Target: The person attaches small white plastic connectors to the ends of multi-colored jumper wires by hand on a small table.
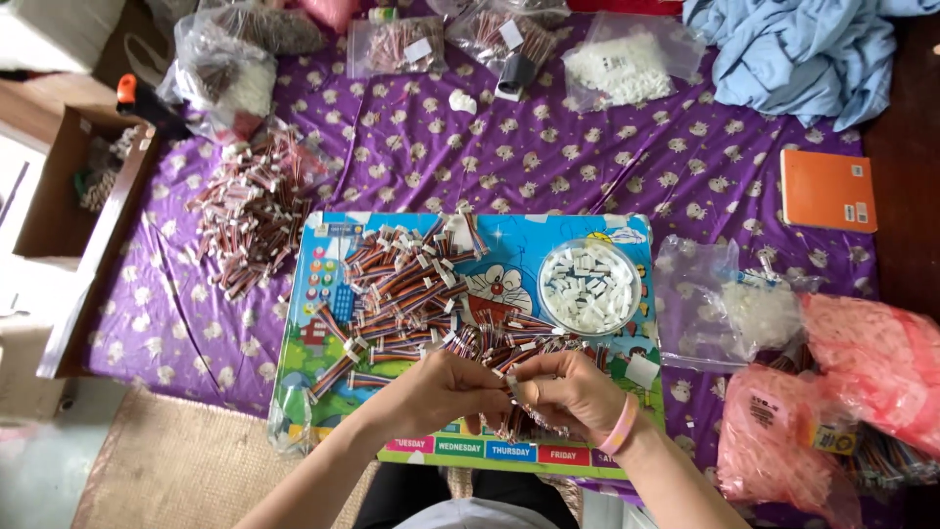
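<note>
Far to my left I see a brown cardboard box [61, 186] at the edge of the purple cloth [548, 157]. Next to it lies a loose pile of striped wire bits [253, 206]. A colourful play board [343, 382] sits in the middle, with a big heap of little ribbon wires [411, 284] spread over it. My left hand [446, 387] is pinched shut on one small ribbon wire [511, 385] just above the near edge of the board. My right hand [573, 392], with a pink wristband [620, 426], is pinched on the same wire from the other side, so the two hands meet. I think this wire is very light, soft and bendy. Its thin strands could pull out of the white plug, so I think the hard plug end is the best place to hold. Further right stands a round clear tub of white plugs [590, 286], then clear bags [725, 304], pink bags [842, 392] and an orange notebook [827, 189].
</note>
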